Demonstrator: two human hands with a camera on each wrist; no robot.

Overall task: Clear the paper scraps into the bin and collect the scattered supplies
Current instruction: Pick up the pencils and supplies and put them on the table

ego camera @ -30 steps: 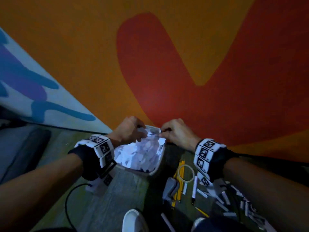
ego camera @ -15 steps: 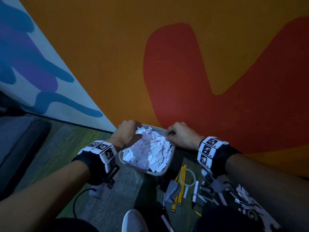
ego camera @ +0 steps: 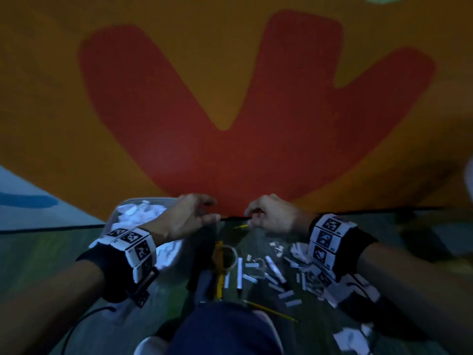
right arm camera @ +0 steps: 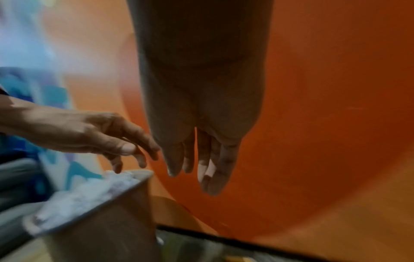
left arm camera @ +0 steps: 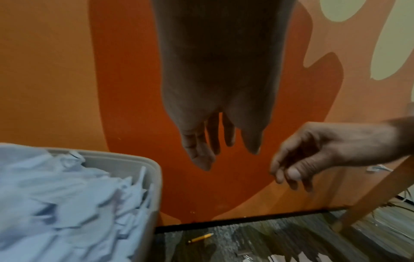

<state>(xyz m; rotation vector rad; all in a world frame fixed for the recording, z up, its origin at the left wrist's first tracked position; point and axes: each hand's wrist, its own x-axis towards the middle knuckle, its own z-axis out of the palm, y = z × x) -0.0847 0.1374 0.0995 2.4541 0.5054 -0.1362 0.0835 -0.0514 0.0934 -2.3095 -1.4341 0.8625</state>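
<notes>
Crumpled white paper scraps heap in the smooth grey rounded bin at ten o'clock. The left hand and the right hand hover empty, fingers relaxed and loosely spread; pencils, markers lie at six o'clock.

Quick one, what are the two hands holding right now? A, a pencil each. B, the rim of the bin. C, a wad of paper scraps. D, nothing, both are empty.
D: the left hand and right hand hang with loose, empty fingers beside the bin.
</notes>
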